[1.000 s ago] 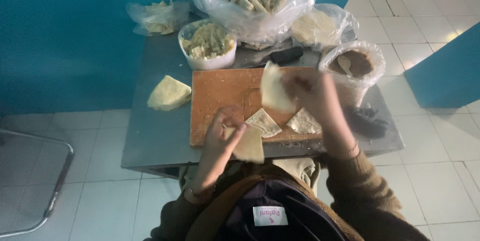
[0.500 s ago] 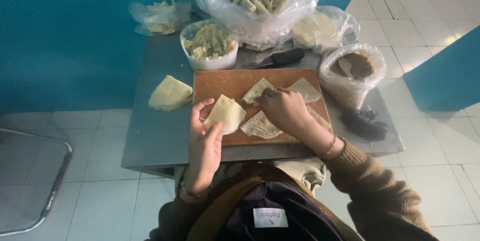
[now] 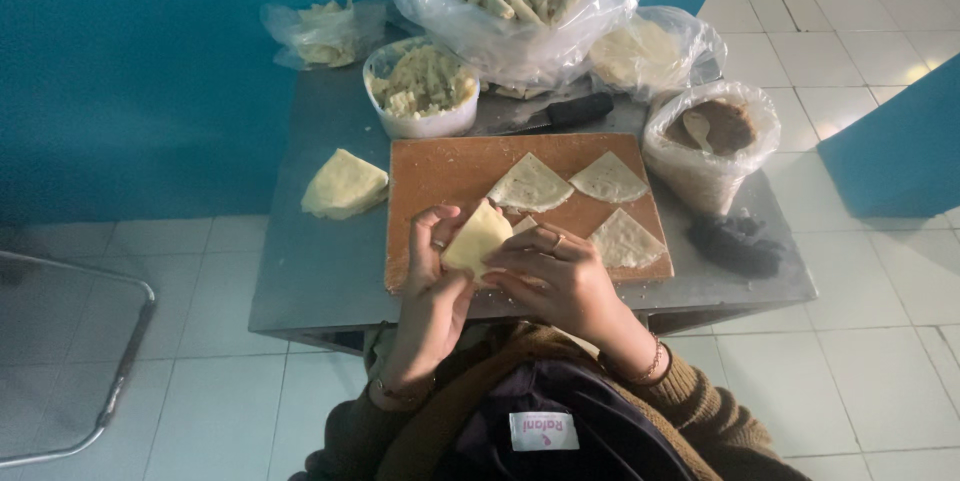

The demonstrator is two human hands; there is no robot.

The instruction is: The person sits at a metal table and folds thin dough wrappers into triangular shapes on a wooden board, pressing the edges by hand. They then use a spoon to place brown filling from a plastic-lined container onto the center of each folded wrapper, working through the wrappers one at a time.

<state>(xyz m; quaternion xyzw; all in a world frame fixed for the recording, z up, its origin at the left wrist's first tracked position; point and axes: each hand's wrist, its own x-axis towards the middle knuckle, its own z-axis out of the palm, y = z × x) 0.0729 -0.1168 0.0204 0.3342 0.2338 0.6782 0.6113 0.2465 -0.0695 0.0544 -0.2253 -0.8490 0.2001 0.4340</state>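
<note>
Over the board's (image 3: 440,176) lower left, both hands, left (image 3: 432,286) and right (image 3: 555,276), pinch a folded wrapper (image 3: 476,238). Pinch too hard and that thin dough could tear, or the fold might just slip open.

head cam | steep downward view | close above wooden board (image 3: 450,176) | single view

A small grey metal surface (image 3: 330,271) stands against a big teal blue wall (image 3: 140,81). The floor (image 3: 880,351) is made of pale square tiles with thin dark lines between them. A bent silver metal tube frame (image 3: 120,361) sits on the floor at the left. The light is dim and soft.
</note>
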